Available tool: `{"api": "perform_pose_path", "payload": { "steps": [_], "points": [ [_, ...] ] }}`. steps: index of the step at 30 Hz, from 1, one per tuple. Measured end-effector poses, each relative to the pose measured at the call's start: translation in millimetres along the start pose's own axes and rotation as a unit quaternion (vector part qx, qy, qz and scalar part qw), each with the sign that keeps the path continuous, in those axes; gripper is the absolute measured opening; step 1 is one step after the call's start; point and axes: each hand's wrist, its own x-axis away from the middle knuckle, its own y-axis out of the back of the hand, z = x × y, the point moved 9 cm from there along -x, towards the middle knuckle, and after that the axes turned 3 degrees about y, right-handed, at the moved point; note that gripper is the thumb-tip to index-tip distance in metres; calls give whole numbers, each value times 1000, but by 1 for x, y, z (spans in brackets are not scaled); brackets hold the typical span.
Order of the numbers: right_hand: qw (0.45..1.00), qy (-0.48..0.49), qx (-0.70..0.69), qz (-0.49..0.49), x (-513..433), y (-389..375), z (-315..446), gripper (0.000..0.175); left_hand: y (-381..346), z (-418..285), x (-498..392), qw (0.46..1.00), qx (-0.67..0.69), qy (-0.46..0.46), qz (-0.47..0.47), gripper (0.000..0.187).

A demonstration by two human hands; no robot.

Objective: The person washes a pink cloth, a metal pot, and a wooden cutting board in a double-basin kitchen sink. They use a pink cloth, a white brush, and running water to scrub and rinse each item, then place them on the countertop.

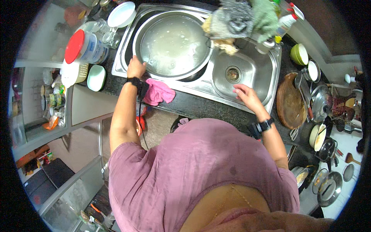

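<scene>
A large round metal basin (pixel 135 40) filled with cloudy water sits in the left bowl of the stainless steel sink (pixel 188 84). Small bubbles float on the water. My left hand (pixel 136 68) grips the basin's near left rim, its fingers over the edge. Just beside that wrist, a pink cloth (pixel 159 91) hangs over the counter's front edge. My right hand (pixel 245 96) is held above the front edge of the right sink bowl (pixel 246 69), fingers slightly apart and nothing in them. The drain strainer (pixel 233 74) shows beyond its fingertips.
Cloths (pixel 232 21) are heaped behind the sink, beside spray bottles (pixel 287 23). A red-lidded plastic jar (pixel 76 46) and a pale green container (pixel 96 77) stand on the left. To the right lie a round wooden board (pixel 289 101), a pot lid (pixel 321 101) and bowls (pixel 300 54).
</scene>
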Motion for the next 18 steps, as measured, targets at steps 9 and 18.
{"api": "perform_pose_path", "payload": {
  "steps": [9,18],
  "points": [
    [952,104,257,-133,-189,-52,36,60,-24,22,-27,987,11,86,136,96],
    [912,158,317,-209,-282,-20,56,46,-21,23,-19,983,99,83,129,58]
  ]
}}
